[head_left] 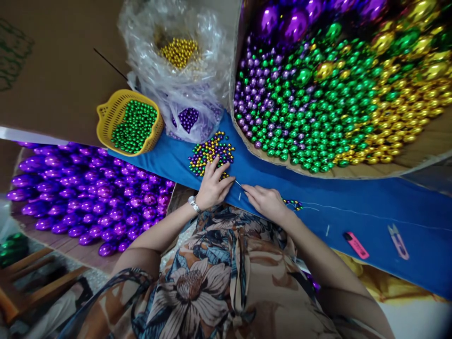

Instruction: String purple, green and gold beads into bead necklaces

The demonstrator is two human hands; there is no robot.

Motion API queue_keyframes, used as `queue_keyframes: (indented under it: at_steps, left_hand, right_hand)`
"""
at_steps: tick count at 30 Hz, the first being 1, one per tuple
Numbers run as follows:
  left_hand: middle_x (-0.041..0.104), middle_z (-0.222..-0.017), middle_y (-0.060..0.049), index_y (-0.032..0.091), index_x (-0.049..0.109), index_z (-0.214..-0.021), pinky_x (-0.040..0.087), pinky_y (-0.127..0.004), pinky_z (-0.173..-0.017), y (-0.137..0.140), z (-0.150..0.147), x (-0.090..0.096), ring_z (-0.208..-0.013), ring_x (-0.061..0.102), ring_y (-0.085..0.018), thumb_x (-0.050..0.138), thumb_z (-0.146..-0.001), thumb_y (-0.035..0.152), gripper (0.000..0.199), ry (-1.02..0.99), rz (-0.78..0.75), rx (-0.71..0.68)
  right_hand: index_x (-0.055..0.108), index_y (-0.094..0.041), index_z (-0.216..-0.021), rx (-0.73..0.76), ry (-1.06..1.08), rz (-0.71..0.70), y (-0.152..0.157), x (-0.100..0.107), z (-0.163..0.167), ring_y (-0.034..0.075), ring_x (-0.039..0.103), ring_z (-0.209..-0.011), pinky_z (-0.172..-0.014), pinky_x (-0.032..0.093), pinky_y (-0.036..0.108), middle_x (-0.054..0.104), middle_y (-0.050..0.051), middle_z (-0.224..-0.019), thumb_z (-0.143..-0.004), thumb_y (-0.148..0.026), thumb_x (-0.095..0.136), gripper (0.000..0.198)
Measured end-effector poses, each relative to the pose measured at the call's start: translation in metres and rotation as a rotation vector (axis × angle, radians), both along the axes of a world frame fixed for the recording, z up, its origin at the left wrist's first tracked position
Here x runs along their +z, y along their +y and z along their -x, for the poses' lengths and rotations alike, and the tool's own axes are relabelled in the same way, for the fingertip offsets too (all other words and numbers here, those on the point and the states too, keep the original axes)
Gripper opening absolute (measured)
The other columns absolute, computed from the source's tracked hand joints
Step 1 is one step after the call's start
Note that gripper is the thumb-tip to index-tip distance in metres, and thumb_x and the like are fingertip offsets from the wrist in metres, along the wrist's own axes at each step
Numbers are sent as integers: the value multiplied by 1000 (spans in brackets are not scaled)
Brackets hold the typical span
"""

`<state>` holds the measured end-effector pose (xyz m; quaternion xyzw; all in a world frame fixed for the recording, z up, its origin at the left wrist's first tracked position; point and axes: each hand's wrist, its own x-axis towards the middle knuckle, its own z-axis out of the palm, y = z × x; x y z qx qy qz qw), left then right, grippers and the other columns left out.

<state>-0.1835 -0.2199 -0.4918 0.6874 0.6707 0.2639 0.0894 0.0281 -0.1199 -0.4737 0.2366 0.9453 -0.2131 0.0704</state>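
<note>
My right hand (264,201) is closed on a thin needle (238,182), which points left toward my other hand. Over the near edge of a small pile of purple, gold and green beads (212,153), my left hand (214,185) has its fingers apart; its thumb and forefinger are close to the needle's tip. Whether a bead lies between those fingertips is too small to tell. Just right of my right hand lie some strung beads (294,204), partly hidden by it. A pale thread (339,210) runs from there across the blue cloth (275,181).
A yellow basket (102,125) of green beads stands left, beside plastic bags (141,61) of gold and purple beads. Cardboard boxes hold mixed balls (318,108) and purple ornaments (95,193). At right lie a pink lighter-like object (356,245) and thread snips (399,242).
</note>
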Motion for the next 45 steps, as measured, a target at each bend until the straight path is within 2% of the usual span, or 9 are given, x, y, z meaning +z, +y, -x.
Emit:
queue_keyframes:
  at_steps: [10, 16, 22, 29, 32, 37, 40, 45]
  left_hand:
    - [51, -141, -9, 25, 68, -107, 26, -64, -114, 0, 1, -1, -148, 20, -33, 56, -91, 29, 21, -53, -13, 11]
    - [50, -142, -8, 27, 68, -107, 24, -66, -113, 0, 0, -1, -148, 20, -34, 57, -90, 31, 20, -62, 41, 10]
    - [51, -141, -9, 25, 69, -105, 24, -66, -114, 1, 1, 1, -147, 22, -33, 57, -90, 32, 20, -82, 41, 20]
    - [52, -140, -9, 25, 70, -104, 24, -66, -113, 1, 0, 2, -147, 21, -34, 56, -91, 31, 20, -68, 22, 9]
    - [52, -140, -9, 24, 69, -104, 24, -64, -115, -1, 4, 5, -147, 23, -32, 55, -91, 31, 20, -89, 10, 34]
    - [55, -136, -11, 21, 66, -102, 29, -60, -114, -7, 18, 6, -145, 28, -31, 55, -91, 27, 17, -45, -76, 192]
    - [56, -134, -11, 21, 66, -103, 30, -60, -114, -9, 23, 2, -144, 30, -31, 55, -91, 25, 17, -8, -118, 205]
    - [50, -140, -10, 24, 67, -110, 29, -61, -113, -10, 25, -5, -146, 25, -32, 57, -90, 25, 22, 51, -97, 206]
  right_hand:
    - [57, -26, -133, -1, 44, -26, 0, -1, -1, 13, 67, -74, -62, 41, 22, 72, 4, -95, -100, -35, 37, 40]
    - [56, -27, -135, 1, -29, -33, 0, 3, 4, 13, 67, -76, -62, 42, 22, 72, 6, -101, -100, -35, 35, 41]
    - [41, -27, -147, 38, -175, -57, -2, 11, 14, 17, 67, -74, -63, 44, 24, 72, 8, -99, -98, -28, 37, 49]
    - [35, -27, -150, 56, -193, -59, -2, 9, 21, 19, 68, -76, -64, 44, 25, 71, 9, -100, -98, -27, 36, 52]
    - [38, -27, -149, 58, -146, -72, 2, 5, 23, 17, 67, -76, -61, 42, 23, 70, 8, -98, -98, -27, 37, 51]
    - [46, -29, -144, 32, -15, -59, 12, 1, 27, 13, 65, -76, -62, 40, 22, 71, 5, -94, -102, -34, 31, 45]
    - [47, -29, -143, 71, 24, -43, 17, -2, 35, 12, 64, -75, -62, 39, 23, 70, 3, -95, -102, -36, 30, 45]
    - [50, -29, -141, 107, 30, -20, 24, -4, 44, 12, 63, -75, -64, 40, 22, 71, 3, -98, -101, -35, 35, 43]
